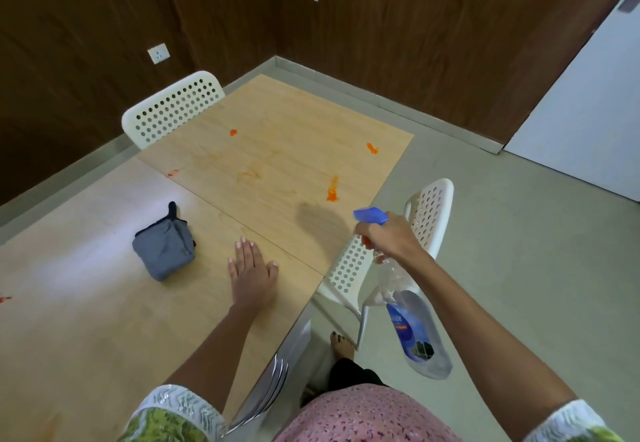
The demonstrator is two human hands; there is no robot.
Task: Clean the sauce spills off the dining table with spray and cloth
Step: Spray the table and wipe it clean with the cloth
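My right hand [389, 237] grips the neck of a clear spray bottle [414, 324] with a blue nozzle [370, 215], held above the table's right edge and pointing toward the far half. My left hand [252, 270] rests flat on the wooden dining table [104, 320], fingers straight. A folded grey cloth [163, 247] lies on the table to the left of that hand, untouched. Orange sauce spills mark the far half: a streak [332, 189] nearest the nozzle, a blob [233, 132] further back, a smear [372, 148] near the right edge, small spots [172, 173] at the left. A faint orange smudge [247, 174] lies mid-table.
A white perforated chair [173, 107] stands at the table's far left side and another [427, 220] at the right edge under my right arm. A red spot [5, 299] sits at the near left. My foot [342, 344] is on the grey floor. Brown walls enclose the corner.
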